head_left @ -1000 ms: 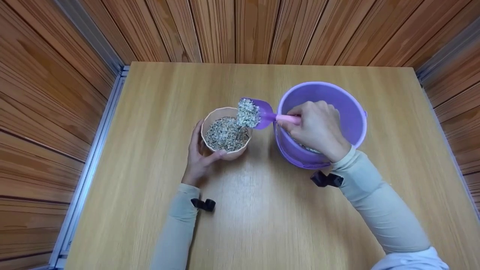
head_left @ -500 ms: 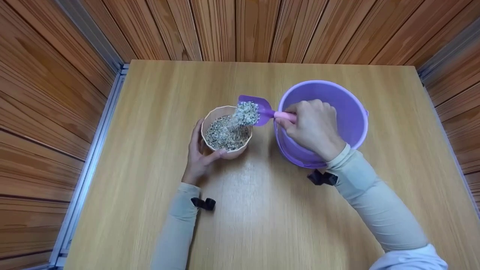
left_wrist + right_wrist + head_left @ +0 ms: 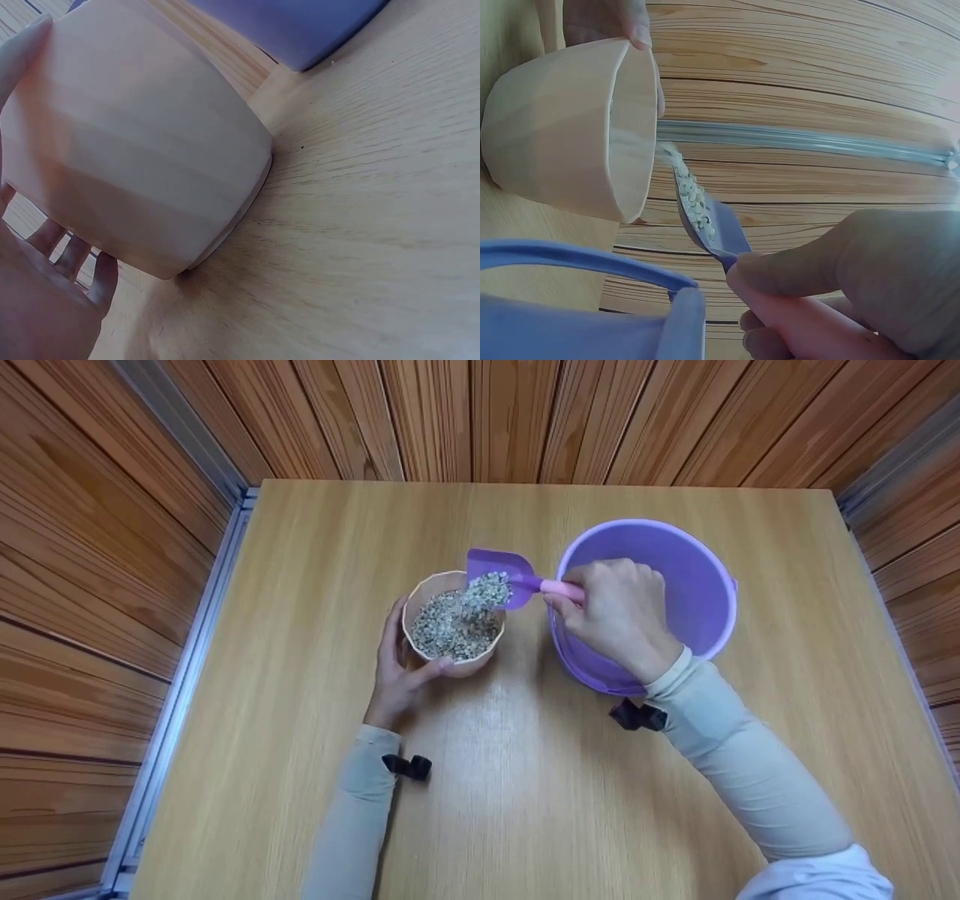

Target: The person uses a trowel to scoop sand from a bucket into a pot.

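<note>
My left hand (image 3: 394,686) grips a pale peach faceted flowerpot (image 3: 430,586), fingers round its far left side and thumb at the near rim. Grey-white gravel (image 3: 446,634) fills much of the pot. In the left wrist view the pot (image 3: 142,142) stands upright on the table. My right hand (image 3: 622,619) holds the pink handle of a toy shovel (image 3: 484,559) with a purple blade. The blade, tilted over the pot's right rim, carries more gravel. In the right wrist view pale grains spill from the shovel (image 3: 727,229) into the pot.
A purple bucket (image 3: 701,592) stands right of the pot, partly beneath my right hand and forearm. Its handle (image 3: 577,255) hangs down at the near side. Wood-panel walls and metal rails (image 3: 187,667) border the wooden table (image 3: 480,810).
My right hand has moved slightly left with the shovel, tilting the blade further. Gravel has begun sliding into the pot, and the load on the blade has shrunk. My left hand stays put.
</note>
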Demonstrator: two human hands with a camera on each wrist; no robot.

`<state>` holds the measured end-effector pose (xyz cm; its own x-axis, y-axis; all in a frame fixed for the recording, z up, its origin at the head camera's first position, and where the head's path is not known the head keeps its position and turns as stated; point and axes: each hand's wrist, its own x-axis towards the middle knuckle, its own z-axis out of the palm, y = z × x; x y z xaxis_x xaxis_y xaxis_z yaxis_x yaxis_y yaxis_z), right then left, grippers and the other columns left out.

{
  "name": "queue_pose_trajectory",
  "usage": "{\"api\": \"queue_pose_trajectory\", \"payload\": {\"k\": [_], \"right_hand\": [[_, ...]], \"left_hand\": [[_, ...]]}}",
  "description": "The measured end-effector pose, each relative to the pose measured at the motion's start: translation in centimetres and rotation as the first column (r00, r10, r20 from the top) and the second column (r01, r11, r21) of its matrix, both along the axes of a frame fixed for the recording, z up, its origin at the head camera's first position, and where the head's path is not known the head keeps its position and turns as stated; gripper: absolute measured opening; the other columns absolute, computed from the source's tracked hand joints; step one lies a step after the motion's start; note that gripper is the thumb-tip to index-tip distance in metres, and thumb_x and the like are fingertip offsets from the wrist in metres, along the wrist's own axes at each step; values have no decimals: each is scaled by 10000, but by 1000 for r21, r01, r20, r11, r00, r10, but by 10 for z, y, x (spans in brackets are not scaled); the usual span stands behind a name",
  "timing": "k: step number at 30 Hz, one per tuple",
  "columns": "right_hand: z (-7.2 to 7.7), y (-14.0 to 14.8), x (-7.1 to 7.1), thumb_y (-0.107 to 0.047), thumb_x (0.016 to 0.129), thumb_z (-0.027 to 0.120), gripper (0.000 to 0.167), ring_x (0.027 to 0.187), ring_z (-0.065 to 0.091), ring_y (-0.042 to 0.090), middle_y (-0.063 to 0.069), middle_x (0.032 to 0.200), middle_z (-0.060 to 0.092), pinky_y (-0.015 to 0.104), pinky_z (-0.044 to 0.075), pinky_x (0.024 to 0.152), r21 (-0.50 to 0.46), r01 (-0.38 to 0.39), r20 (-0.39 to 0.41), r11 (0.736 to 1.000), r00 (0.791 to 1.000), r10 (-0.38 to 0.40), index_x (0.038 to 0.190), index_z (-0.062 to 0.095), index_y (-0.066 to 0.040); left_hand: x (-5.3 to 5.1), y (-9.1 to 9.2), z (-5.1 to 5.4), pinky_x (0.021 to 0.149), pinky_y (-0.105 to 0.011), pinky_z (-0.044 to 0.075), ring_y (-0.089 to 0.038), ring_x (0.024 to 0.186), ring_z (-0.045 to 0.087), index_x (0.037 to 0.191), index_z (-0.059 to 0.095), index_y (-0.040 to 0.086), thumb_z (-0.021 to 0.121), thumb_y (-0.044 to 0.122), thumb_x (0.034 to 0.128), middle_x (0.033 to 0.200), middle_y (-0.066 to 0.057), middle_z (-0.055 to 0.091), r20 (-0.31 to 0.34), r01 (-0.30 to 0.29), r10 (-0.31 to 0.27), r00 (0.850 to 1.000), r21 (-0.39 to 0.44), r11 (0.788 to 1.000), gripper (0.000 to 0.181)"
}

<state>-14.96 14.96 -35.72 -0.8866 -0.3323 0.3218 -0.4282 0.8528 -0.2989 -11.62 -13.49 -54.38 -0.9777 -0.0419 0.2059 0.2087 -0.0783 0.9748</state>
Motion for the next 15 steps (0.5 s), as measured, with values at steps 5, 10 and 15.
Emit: {"api": "queue_pose_trajectory", "payload": {"k": [5, 10, 15], "right_hand": [[-3, -3, 1, -355, 878, 779, 242, 526, 487, 250, 12, 575, 518, 460, 421, 487, 11, -6, -40, 1000, 999, 7, 799, 793, -126], [-6, -5, 1, -334, 881, 780, 232, 536, 497, 276, 25, 590, 499, 471, 423, 490, 8, -27, -99, 1000, 995, 27, 802, 779, -116], [-7, -6, 0, -335, 890, 781, 245, 570, 529, 282, 51, 628, 552, 457, 438, 508, 12, -33, -131, 999, 991, 35, 883, 798, -90]], "left_hand": [[0, 0, 0, 1231, -387, 192, -202, 1511, 229, 1620, 208, 95, 828, -34, 742, 1654, -56, 249, 6, 2, -2, 1000, 8, 1000, 1083], [2, 2, 8, 1235, -382, 182, -225, 1520, 205, 1617, 195, 65, 820, -50, 739, 1663, -114, 211, 34, -1, 0, 999, 15, 1000, 1084], [8, 5, 29, 1234, -383, 190, -239, 1513, 224, 1600, 206, 9, 820, -41, 739, 1652, -145, 227, 44, 0, -1, 999, 25, 1000, 1058]]}}
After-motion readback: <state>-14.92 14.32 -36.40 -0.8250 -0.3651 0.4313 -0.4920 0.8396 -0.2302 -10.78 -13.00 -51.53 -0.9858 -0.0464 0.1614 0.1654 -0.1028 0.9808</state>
